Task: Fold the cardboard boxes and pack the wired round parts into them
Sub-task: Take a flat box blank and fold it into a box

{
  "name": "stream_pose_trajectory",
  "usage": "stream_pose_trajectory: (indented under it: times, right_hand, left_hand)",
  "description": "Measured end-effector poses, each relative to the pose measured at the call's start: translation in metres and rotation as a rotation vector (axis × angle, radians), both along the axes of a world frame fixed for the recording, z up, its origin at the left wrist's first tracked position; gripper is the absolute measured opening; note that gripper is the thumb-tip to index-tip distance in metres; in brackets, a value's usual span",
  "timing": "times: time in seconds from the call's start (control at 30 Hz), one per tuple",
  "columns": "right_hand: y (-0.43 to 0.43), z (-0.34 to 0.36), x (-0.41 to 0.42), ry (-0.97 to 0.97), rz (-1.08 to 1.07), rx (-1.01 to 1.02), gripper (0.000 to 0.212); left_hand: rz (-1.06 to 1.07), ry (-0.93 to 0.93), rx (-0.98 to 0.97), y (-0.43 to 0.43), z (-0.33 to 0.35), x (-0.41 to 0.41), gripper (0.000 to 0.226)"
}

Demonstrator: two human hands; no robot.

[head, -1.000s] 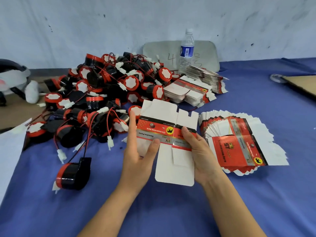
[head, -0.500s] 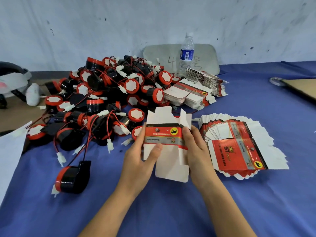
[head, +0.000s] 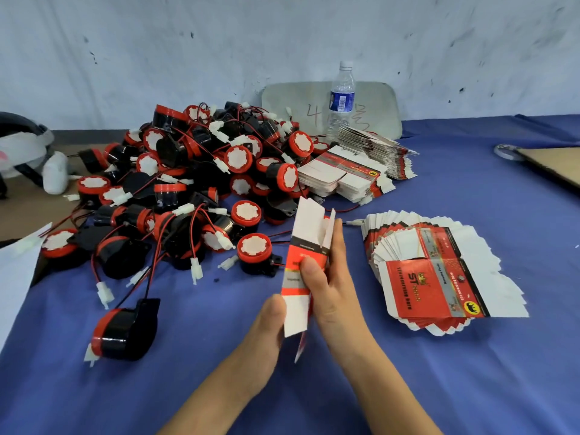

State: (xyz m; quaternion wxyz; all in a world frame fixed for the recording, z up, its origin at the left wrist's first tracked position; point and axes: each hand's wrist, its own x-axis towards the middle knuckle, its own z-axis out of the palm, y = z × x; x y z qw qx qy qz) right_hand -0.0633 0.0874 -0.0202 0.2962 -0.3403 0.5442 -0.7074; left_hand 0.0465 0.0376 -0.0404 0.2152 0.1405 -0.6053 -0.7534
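both hands hold 1 half-folded carton [head: 292, 277] on edge just above the blue bench [head: 408, 372], in front of the heap of wired round parts [head: 201, 189]. the right hand [head: 332, 296] has its grip pinching the red band, thumb in front. the left hand [head: 266, 334] pinches the lower white flap. the risk i see: squeezed this flat, the sleeve could crease off its score lines or tear a flap, and no part would seat inside.

We hold a red and white cardboard box [head: 296, 279] in our left hand [head: 266, 329] and right hand [head: 334, 290], just right of the pile of red and black wired round parts [head: 194, 189].
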Motion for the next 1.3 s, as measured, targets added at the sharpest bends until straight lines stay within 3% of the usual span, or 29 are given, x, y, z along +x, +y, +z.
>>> stream_pose_trajectory:
  times: [0.13, 0.3, 0.47, 0.7, 0.87, 1.1, 1.3]
  right_hand:
    - [0.0, 0.001, 0.002, -0.062, 0.0, -0.065, 0.107]
    - [0.004, 0.009, -0.002, -0.133, 0.0, -0.138, 0.102]
    - [0.008, 0.016, -0.006, -0.218, 0.02, -0.145, 0.122]
    - [0.018, 0.018, -0.011, -0.347, 0.134, -0.154, 0.082]
    - [0.02, 0.021, -0.013, -0.119, 0.102, -0.199, 0.048]
    - [0.015, 0.024, -0.001, 0.315, -0.035, -0.162, 0.056]
    - [0.014, 0.023, 0.001, 0.27, -0.078, -0.14, 0.041]
  left_hand:
    - [0.022, 0.046, -0.097, -0.002, 0.011, -0.002, 0.057]
    - [0.132, 0.138, -0.192, -0.005, 0.02, -0.005, 0.097]
    - [0.154, 0.195, -0.283, -0.008, 0.025, -0.009, 0.094]
    - [0.293, 0.116, -0.281, -0.02, 0.014, -0.017, 0.095]
    - [0.346, 0.124, -0.437, -0.023, 0.015, -0.011, 0.102]
    - [0.27, 0.074, -0.404, -0.014, 0.013, -0.011, 0.102]
    - [0.327, 0.034, -0.344, -0.013, 0.015, -0.008, 0.107]
